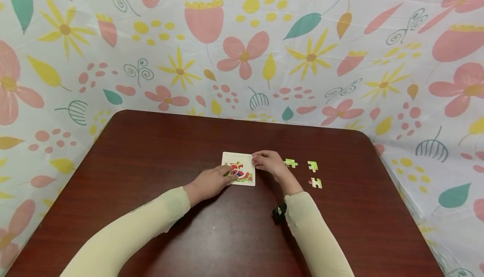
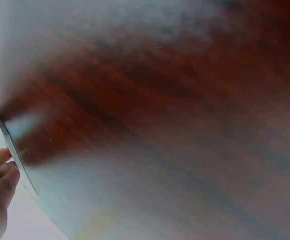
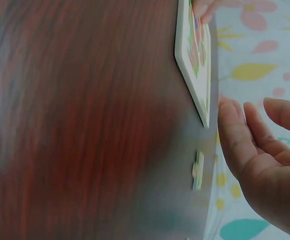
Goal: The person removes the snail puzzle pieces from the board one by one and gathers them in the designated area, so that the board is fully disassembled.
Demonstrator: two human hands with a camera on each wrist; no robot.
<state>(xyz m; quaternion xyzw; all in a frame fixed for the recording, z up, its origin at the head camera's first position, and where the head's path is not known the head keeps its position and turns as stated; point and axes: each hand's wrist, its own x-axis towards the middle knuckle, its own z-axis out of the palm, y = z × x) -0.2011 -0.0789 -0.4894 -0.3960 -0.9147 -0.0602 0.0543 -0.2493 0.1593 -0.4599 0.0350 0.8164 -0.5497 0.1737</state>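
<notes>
Head view, puzzle board [image 1: 236,159] under left fingers [image 1: 225,169]

Dk red-brn table [image 1: 211,243] — puzzle board [image 1: 238,156], 3 loose pcs [image 1: 312,166]

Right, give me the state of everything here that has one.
Board: flat, partly filled
Pieces: loose, apart from one another
Left hand: resting on the board
Right hand: beside the board's right edge, no piece visible in it
Cloth: hanging
</notes>
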